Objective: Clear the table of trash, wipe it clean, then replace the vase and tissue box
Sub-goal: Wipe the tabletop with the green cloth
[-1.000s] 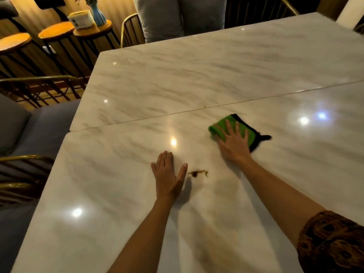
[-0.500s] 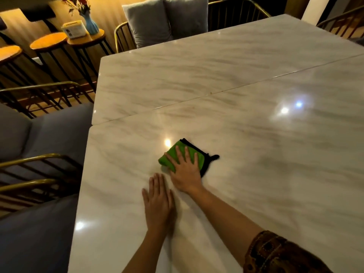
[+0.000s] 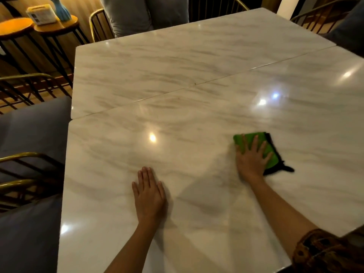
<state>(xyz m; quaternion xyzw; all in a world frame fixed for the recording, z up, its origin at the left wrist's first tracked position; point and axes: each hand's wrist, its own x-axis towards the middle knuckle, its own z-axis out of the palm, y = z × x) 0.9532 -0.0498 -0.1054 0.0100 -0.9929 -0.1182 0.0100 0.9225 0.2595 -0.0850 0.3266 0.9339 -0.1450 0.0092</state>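
- Green cloth (image 3: 262,137) lies flat on the marble tabletop (image 3: 177,66), right of centre on the near slab. A black edge sticks out at its lower right.
- Right grip (image 3: 251,164) is spread flat on top of it, fingers straight, pressing down, not curled round it.
- Left grip (image 3: 148,196) is flat on bare tabletop nearer me, well apart from the cloth and holding nothing. Looks like bracing.
- Cloth handling, my read: soft, light and folded, so it bunches if pushed from one edge. Keep the palm over the middle with even pressure.
- Polished marble looks slick, so it should slide easily. To lift it, pinch the folded side, not the loose black tail.
- No trash visible on either slab, so I judge this is the wipe step.
- Vase (image 3: 62,8) and tissue box (image 3: 41,14) are off the tabletop, side by side on a round stool (image 3: 57,26) at far left.
- Vase is likely fragile, so take it low by the body. Box is light and crushable, so hold it by the sides.
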